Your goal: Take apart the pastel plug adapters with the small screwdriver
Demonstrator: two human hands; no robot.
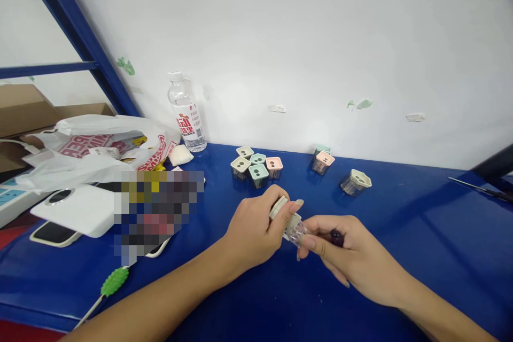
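Observation:
My left hand is closed around the cream top of a pencil sharpener, thumb laid along it. The fingertips of my right hand pinch the clear container end of the same sharpener. Whether the two parts are joined is hidden by my fingers. A small dark purple thing shows inside the curl of my right hand; its kind I cannot make out. Beyond my left hand stands a cluster of several two-hole sharpeners in cream, mint and pink. Further right are a pink sharpener, a mint one behind it, and a tilted cream sharpener.
A water bottle stands against the white wall. Plastic bags, a white rounded device and a pixelated patch fill the left of the blue table. A green-sleeved cable lies near my left forearm. A thin dark tool is at far right.

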